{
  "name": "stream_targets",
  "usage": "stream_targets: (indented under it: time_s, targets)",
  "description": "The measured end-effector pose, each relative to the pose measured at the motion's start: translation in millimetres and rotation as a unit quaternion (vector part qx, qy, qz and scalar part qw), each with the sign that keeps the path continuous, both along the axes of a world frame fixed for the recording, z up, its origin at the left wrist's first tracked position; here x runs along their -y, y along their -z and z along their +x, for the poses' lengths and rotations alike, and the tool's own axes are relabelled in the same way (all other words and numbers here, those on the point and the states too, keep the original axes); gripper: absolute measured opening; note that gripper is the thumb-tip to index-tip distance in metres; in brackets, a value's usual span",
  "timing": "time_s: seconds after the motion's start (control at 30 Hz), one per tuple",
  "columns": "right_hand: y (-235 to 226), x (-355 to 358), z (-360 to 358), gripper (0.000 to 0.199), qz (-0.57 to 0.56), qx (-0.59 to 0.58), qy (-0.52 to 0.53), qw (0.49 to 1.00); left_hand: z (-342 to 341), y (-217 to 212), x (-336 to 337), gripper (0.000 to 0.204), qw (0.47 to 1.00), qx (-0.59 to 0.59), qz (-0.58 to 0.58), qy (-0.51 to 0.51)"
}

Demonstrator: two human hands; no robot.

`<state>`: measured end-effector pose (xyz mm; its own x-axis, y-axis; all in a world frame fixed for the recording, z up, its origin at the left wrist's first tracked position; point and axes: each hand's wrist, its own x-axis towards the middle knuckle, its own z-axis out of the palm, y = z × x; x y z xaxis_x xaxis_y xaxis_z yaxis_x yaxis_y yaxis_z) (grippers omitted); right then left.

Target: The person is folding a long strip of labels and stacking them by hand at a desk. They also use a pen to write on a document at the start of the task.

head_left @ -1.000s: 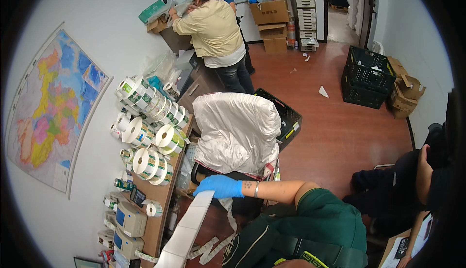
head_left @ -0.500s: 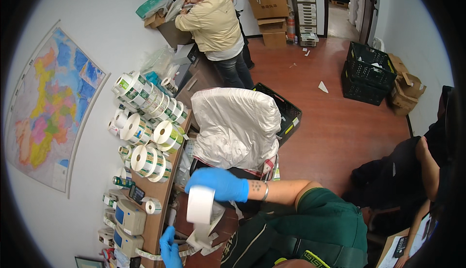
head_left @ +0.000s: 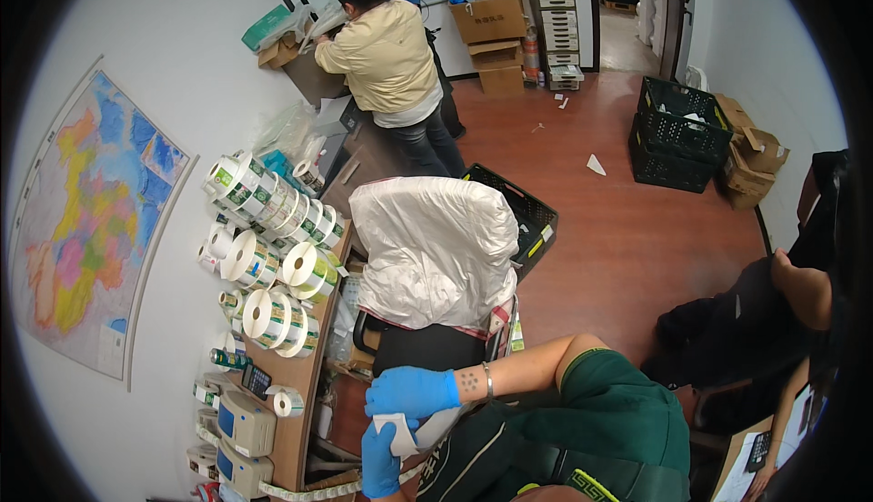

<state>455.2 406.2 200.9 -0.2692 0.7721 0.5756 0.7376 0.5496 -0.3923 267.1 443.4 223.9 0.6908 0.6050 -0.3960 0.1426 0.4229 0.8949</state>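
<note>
Two blue-gloved hands meet at a white paper roll (head_left: 393,432) over the chair by the desk. My right hand (head_left: 412,393) is curled over the roll's upper side. Below it, my left hand (head_left: 380,466) grips the roll's near side, with fingers bent around it. A loose white strip (head_left: 445,418) shows beside the roll, against my green jacket. A printed label strip (head_left: 314,493) runs from the label printers toward my left hand; where it ends is hidden.
Label rolls (head_left: 268,316) are stacked along the desk (head_left: 305,393), with label printers (head_left: 244,425) and a calculator (head_left: 256,380). A chair (head_left: 436,252) draped in silvery cloth stands by it, before a black crate (head_left: 532,229). Other people are at the back and right.
My left hand has come right from the desk edge and taken hold of the paper roll. My right hand has lowered with the roll, and the two hands are now together.
</note>
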Motion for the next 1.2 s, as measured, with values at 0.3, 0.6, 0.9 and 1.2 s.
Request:
stream_targets:
  time_s: [0.3, 0.6, 0.9, 1.2]
  targets:
    - [-26, 4, 39, 0.094, -0.165, -0.161, -0.162, 0.96, -15, -42, -68, 0.037, 0.898, -0.205, 0.227, 0.315]
    - [-1, -19, -2, 0.057, -0.433, -0.167, -0.008, 0.886, -17, -105, -50, 0.036, 0.628, -0.422, 0.597, 0.266]
    - [12, -27, -24, 0.044, -0.382, -0.69, -0.185, 0.586, -29, -64, -26, 0.053, 0.628, -0.371, 0.683, -0.027]
    - [21, -38, -79, 0.084, -0.177, -0.667, -0.192, 0.698, 5, 31, -6, 0.031, 0.698, -0.228, 0.667, -0.127]
